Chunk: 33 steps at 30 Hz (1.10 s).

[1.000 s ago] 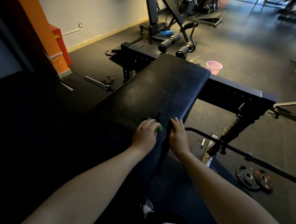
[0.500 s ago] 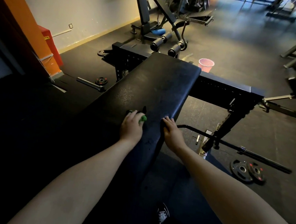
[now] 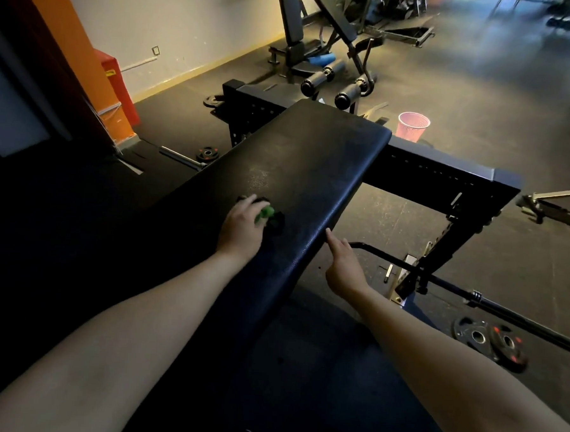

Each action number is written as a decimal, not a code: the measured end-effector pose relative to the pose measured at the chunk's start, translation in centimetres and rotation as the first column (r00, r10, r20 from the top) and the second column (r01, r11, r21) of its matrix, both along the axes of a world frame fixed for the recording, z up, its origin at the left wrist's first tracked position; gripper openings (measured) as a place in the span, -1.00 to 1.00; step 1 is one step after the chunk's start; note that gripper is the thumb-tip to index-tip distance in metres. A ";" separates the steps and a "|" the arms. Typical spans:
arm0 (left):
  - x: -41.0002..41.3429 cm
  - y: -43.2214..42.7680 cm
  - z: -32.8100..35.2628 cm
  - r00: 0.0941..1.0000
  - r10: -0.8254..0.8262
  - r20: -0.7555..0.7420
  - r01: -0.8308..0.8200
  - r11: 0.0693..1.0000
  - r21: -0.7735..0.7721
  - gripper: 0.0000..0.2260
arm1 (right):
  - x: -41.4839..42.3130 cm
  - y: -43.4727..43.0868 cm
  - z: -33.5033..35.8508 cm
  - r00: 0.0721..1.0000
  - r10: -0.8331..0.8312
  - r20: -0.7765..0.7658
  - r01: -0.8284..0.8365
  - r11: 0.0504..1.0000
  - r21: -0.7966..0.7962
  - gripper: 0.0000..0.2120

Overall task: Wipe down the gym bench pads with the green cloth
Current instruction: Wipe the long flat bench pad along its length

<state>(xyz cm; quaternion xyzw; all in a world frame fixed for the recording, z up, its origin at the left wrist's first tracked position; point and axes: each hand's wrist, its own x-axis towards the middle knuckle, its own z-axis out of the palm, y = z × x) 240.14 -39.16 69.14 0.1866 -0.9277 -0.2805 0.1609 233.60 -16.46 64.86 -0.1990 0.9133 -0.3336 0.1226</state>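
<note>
Left hand grips green cloth on bench pad; right hand empty at pad's edge.
Pad runs away ahead-right; left hand nearer.

Both bare forearms reach forward, converging slightly. The left grip lies palm down, wrist straight, its fingers curled over a bunched green cloth. The right grip sits lower and apart, forefinger stretched forward, the other fingers hidden beneath it.
</note>
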 end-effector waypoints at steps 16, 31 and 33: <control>2.2 12.8 -2.4 0.996 -0.051 0.076 0.073 0.945 -0.320 -0.82 | -1.7 0.9 -0.3 0.974 0.182 -0.138 -0.181 0.983 0.026 -0.28; -3.2 16.0 -0.3 0.985 0.113 0.127 -0.076 0.960 -0.269 -0.66 | -4.8 2.9 3.6 0.903 0.228 0.363 -0.055 0.902 -0.428 -0.20; -4.3 16.5 -1.4 0.970 0.133 0.202 -0.065 0.949 -0.309 -0.67 | -5.3 3.1 3.8 0.909 0.225 0.352 -0.053 0.898 -0.437 -0.20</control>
